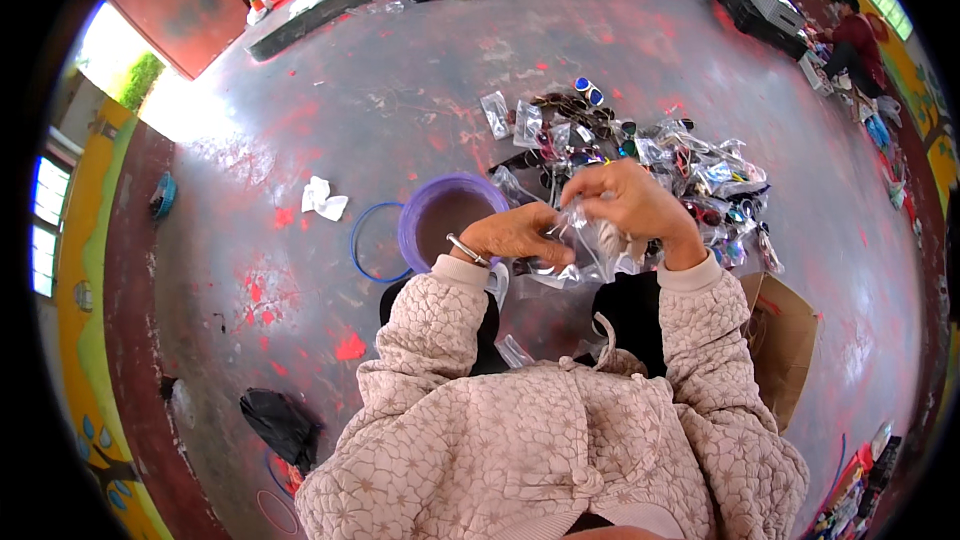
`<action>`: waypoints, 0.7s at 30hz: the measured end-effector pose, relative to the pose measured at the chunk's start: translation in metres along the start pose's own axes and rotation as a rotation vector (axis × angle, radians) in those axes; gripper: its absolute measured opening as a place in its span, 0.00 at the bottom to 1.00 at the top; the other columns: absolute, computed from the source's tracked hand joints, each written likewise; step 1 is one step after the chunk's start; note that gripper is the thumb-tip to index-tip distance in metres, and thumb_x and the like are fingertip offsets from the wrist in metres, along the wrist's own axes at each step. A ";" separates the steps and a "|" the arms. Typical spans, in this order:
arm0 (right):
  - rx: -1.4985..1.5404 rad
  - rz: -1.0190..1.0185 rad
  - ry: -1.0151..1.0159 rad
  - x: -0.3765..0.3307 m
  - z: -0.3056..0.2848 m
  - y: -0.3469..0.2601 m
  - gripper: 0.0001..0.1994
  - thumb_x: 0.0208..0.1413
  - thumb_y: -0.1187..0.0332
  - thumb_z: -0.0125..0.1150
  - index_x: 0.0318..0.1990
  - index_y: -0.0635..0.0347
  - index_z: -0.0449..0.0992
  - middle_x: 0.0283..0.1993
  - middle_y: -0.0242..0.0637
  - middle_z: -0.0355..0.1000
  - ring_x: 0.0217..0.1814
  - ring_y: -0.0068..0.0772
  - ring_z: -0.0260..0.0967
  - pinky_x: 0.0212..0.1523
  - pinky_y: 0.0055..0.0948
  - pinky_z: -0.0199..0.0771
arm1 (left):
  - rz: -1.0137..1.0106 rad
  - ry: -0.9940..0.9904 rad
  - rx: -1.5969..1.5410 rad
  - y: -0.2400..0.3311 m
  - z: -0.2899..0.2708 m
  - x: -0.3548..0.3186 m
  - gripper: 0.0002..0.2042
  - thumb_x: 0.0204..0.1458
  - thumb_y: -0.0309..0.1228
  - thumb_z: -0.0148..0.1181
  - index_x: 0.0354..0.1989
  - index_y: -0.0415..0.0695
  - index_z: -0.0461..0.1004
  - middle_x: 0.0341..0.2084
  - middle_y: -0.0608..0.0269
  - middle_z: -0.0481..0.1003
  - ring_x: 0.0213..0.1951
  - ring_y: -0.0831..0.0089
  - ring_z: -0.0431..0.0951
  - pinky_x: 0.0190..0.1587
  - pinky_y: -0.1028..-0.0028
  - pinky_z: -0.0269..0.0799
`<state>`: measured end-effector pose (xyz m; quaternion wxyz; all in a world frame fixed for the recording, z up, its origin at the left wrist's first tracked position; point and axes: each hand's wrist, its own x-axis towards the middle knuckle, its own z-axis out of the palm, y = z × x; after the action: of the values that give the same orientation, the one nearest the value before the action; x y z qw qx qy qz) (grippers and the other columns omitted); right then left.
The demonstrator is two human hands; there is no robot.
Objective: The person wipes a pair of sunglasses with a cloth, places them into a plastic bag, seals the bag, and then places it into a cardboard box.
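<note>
A clear plastic bag (583,243) is hanging between the person's two hands, in front of the lap and above the floor (400,125). The left hand (515,236) is grasping it at its left side; the right hand (634,202) is pinching it from above with curled fingers. Just beyond and to the right, a pile of sunglasses and clear packets (715,180) is spreading over the paint-marked floor. Near the left hand, a round purple tub (411,240) is standing beside a blue hoop (353,245). Farther left, a crumpled white cloth (323,200) is lying. At far upper right, another person (860,52) is sitting near the wall.
</note>
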<state>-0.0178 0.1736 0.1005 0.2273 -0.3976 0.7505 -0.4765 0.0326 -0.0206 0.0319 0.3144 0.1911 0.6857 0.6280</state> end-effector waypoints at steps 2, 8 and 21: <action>0.152 0.113 0.201 0.004 -0.009 -0.004 0.08 0.45 0.76 0.55 0.35 0.63 0.75 0.25 0.32 0.72 0.26 0.17 0.67 0.29 0.19 0.67 | 0.050 0.166 -0.043 -0.012 -0.005 -0.005 0.14 0.46 0.32 0.62 0.39 0.38 0.73 0.27 0.72 0.73 0.30 0.84 0.70 0.34 0.81 0.67; 0.264 0.206 0.459 -0.014 -0.025 0.052 0.13 0.51 0.64 0.55 0.38 0.63 0.76 0.22 0.29 0.68 0.23 0.17 0.63 0.24 0.18 0.63 | 0.119 0.716 -0.416 -0.004 -0.010 0.005 0.10 0.54 0.36 0.53 0.34 0.42 0.73 0.21 0.75 0.71 0.19 0.88 0.66 0.20 0.87 0.59; 0.024 0.003 0.713 0.016 0.029 0.062 0.09 0.44 0.69 0.61 0.31 0.67 0.76 0.18 0.31 0.68 0.19 0.17 0.58 0.22 0.21 0.60 | 0.323 0.921 -0.075 -0.014 0.007 0.030 0.07 0.48 0.26 0.59 0.34 0.36 0.74 0.22 0.70 0.74 0.24 0.85 0.68 0.26 0.83 0.64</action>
<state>-0.0295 0.1592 0.0325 -0.0434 -0.2024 0.7775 -0.5939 0.0169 0.0022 0.0129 -0.1163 -0.0141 0.6922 0.7122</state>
